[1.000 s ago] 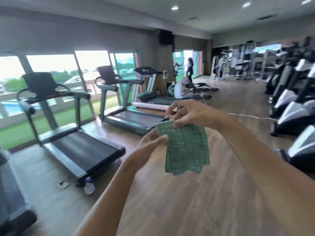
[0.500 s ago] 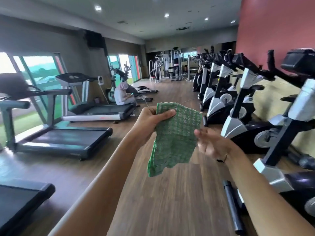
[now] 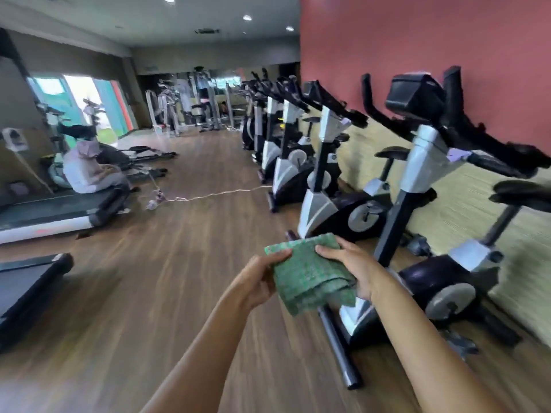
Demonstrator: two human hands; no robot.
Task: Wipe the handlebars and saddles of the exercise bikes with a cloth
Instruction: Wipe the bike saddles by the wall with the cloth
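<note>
A folded green cloth [image 3: 307, 272] is held between both hands at the lower middle of the head view. My left hand [image 3: 256, 280] grips its left edge and my right hand [image 3: 354, 269] grips its right side, thumb on top. A row of exercise bikes stands along the red wall on the right. The nearest bike [image 3: 423, 186] has black handlebars [image 3: 501, 159] and a black console [image 3: 414, 95], with its black saddle [image 3: 521, 193] at the right edge. The second bike [image 3: 325, 174] stands just beyond, and its saddle [image 3: 392, 152] shows behind it.
A person [image 3: 89, 174] sits on the end of a treadmill [image 3: 53, 213] at the left. A white cable [image 3: 214, 193] runs across the wooden floor between treadmill and bikes. Another treadmill deck [image 3: 26, 284] lies at the lower left. Weight machines [image 3: 185, 108] stand at the far end.
The view has swung right from the treadmills to the row of bikes. The cloth hung loose from one hand before; now both hands hold it folded, lower in view.
</note>
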